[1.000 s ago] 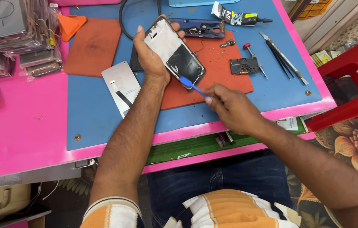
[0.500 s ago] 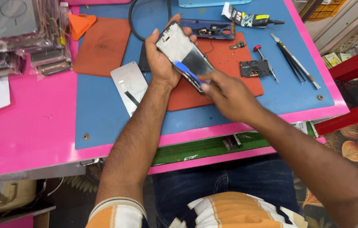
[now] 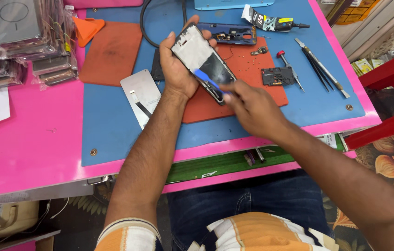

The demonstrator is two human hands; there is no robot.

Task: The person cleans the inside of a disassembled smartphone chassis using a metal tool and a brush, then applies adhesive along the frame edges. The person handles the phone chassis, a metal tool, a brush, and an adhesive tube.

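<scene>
My left hand (image 3: 178, 69) grips an opened phone frame (image 3: 201, 58), tilted, above the red-brown mat (image 3: 248, 88). The frame's inner side faces up, pale at the far end and dark near me. My right hand (image 3: 252, 109) pinches a blue plastic pry tool (image 3: 208, 80) whose tip lies on the frame's dark part. The right hand is blurred. A grey display panel (image 3: 142, 95) with a flex cable lies on the blue mat (image 3: 113, 135) just left of my left forearm.
A second red-brown mat (image 3: 111, 53), an orange pick (image 3: 87, 28), a small circuit board (image 3: 276, 75), a red-handled screwdriver (image 3: 289, 69), tweezers (image 3: 320, 69), a glue tube (image 3: 269, 21) and another phone body (image 3: 234, 33) lie around. Bagged parts (image 3: 18, 42) stack far left. A red stool (image 3: 392, 102) stands right.
My right hand has moved up and left, bringing the blue tool from the frame's near edge onto its inner face. The left hand has kept hold of the frame.
</scene>
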